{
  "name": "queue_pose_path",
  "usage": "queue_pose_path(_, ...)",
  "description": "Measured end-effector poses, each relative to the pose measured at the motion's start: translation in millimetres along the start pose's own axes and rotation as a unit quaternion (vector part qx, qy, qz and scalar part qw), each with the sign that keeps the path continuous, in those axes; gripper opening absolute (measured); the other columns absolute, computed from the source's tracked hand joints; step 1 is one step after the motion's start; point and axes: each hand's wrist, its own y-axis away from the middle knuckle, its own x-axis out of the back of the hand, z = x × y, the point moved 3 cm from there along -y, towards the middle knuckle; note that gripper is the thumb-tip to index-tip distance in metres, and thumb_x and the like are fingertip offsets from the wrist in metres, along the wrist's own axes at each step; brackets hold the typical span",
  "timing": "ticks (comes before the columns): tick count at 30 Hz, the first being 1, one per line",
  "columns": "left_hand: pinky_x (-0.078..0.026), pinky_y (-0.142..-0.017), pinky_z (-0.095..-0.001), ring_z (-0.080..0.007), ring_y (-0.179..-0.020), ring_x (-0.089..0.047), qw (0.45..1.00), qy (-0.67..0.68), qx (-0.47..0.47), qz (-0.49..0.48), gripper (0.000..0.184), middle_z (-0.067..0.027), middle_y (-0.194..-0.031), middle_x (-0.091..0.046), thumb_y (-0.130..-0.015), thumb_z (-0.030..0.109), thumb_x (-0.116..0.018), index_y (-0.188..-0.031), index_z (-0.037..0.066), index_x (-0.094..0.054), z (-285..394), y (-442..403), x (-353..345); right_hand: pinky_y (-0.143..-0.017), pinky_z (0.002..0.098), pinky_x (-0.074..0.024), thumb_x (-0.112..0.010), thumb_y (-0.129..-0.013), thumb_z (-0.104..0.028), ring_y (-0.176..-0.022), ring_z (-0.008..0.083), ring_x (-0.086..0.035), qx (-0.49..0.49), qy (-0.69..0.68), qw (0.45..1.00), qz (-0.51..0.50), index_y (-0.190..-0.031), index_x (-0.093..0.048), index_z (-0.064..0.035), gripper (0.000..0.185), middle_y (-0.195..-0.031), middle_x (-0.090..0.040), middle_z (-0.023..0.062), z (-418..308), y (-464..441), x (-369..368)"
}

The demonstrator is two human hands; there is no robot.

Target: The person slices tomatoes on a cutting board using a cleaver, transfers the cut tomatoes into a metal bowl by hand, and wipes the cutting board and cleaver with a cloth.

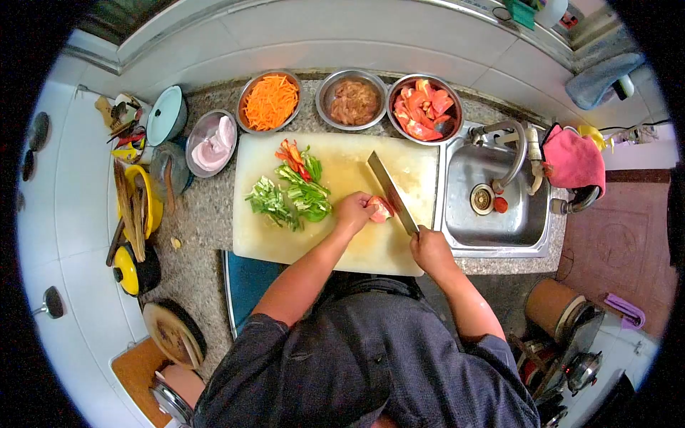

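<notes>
On the pale cutting board (285, 246), my left hand (354, 213) has its fingers closed on a cut piece of tomato (381, 209). My right hand (432, 251) grips the handle of a wide kitchen knife (389, 187), whose blade points up and to the left, just right of the tomato. Left of my left hand lie cut green peppers (307, 196), sliced red pepper (291, 158) and chopped pale green pieces (268, 200). The handle of the knife is hidden by my fingers.
Behind the board stand metal bowls with shredded carrot (270, 103), meat (354, 103) and tomato wedges (424, 110). A bowl of pale slices (213, 145) is at the left. A sink (464, 175) adjoins the board's right side.
</notes>
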Motion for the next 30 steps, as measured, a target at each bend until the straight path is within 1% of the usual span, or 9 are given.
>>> queue_pose_path(3,-0.051,-0.06,-0.0263,-0.0118,-0.067,-0.063,1.0,0.007,-0.013,0.016,0.014,-0.0071,-0.078,-0.068,-0.079,0.006,-0.072,-0.09,0.0,-0.066,-3,3,4,-0.062,0.0508,-0.0517,-0.055,-0.083,-0.014,-0.064,0.0441,-0.062,-0.014,0.003,1.0,-0.017,-0.084,-0.059,0.0038,0.018,-0.066,-0.06,0.0267,-4,16,13)
queue_pose_path(8,-0.051,-0.062,-0.0272,-0.0121,-0.068,-0.063,0.993,-0.113,-0.031,0.016,0.013,-0.0064,-0.077,-0.067,-0.077,0.004,-0.073,-0.086,0.001,-0.065,-9,-2,4,-0.063,0.0514,-0.0515,-0.054,-0.084,-0.014,-0.065,0.0447,-0.062,-0.01,0.005,0.998,-0.062,-0.086,-0.059,0.0032,0.018,-0.067,-0.061,0.0272,-3,30,9)
queue_pose_path(11,-0.052,-0.065,-0.0284,-0.0127,-0.07,-0.064,0.993,-0.112,-0.038,0.006,0.013,-0.0065,-0.079,-0.068,-0.077,0.004,-0.073,-0.087,0.001,-0.065,0,4,7,-0.063,0.0514,-0.0513,-0.055,-0.083,-0.013,-0.065,0.0449,-0.062,-0.011,-0.023,0.998,-0.064,-0.086,-0.059,0.0034,0.017,-0.067,-0.061,0.0274,-1,25,-1)
queue_pose_path(14,-0.052,-0.068,-0.0285,-0.0132,-0.073,-0.065,0.991,-0.119,-0.06,0.012,0.015,-0.0074,-0.08,-0.069,-0.077,0.005,-0.074,-0.09,0.001,-0.066,5,6,9,-0.064,0.0514,-0.0512,-0.055,-0.083,-0.012,-0.066,0.0453,-0.061,0.002,0.001,0.999,-0.043,-0.086,-0.059,0.004,0.017,-0.067,-0.06,0.0278,8,1,-31)
queue_pose_path(17,-0.052,-0.069,-0.028,-0.0135,-0.074,-0.065,0.995,-0.072,-0.069,0.016,0.019,-0.008,-0.081,-0.07,-0.076,0.007,-0.076,-0.092,0.002,-0.068,-3,7,9,-0.064,0.0514,-0.0511,-0.056,-0.083,-0.013,-0.067,0.0455,-0.062,0.008,-0.021,0.999,-0.024,-0.084,-0.059,0.0053,0.019,-0.068,-0.06,0.0289,3,-8,-23)
queue_pose_path(20,-0.052,-0.069,-0.0278,-0.0131,-0.073,-0.065,0.992,-0.119,-0.045,0.026,0.021,-0.0072,-0.08,-0.069,-0.075,0.009,-0.077,-0.092,0.002,-0.068,1,11,12,-0.065,0.0512,-0.0511,-0.056,-0.084,-0.015,-0.067,0.0449,-0.062,0.01,-0.025,1.0,-0.012,-0.085,-0.06,0.0058,0.021,-0.068,-0.06,0.0291,0,-6,-13)
queue_pose_path(22,-0.052,-0.069,-0.0277,-0.0131,-0.072,-0.064,0.992,-0.117,-0.047,0.031,0.02,-0.0069,-0.08,-0.069,-0.074,0.009,-0.078,-0.091,0.002,-0.068,2,14,15,-0.066,0.0514,-0.0511,-0.055,-0.085,-0.016,-0.068,0.0449,-0.062,-0.018,-0.013,0.999,-0.043,-0.087,-0.061,0.0056,0.022,-0.069,-0.06,0.0291,-13,5,6)
queue_pose_path(24,-0.052,-0.068,-0.0276,-0.013,-0.071,-0.064,0.992,-0.113,-0.051,0.032,0.02,-0.0067,-0.079,-0.069,-0.073,0.009,-0.078,-0.09,0.003,-0.068,3,13,15,-0.066,0.0515,-0.0512,-0.054,-0.085,-0.016,-0.068,0.0451,-0.062,-0.01,-0.017,0.998,-0.056,-0.087,-0.061,0.0053,0.022,-0.069,-0.06,0.029,-21,15,19)
queue_pose_path(30,-0.052,-0.067,-0.0289,-0.016,-0.069,-0.064,0.989,-0.126,-0.07,0.037,0.02,-0.0086,-0.076,-0.067,-0.072,0.009,-0.078,-0.086,0.002,-0.067,11,17,18,-0.065,0.0513,-0.052,-0.053,-0.086,-0.014,-0.068,0.0456,-0.062,-0.017,-0.011,0.996,-0.09,-0.086,-0.059,0.0047,0.02,-0.069,-0.061,0.0289,-15,26,10)
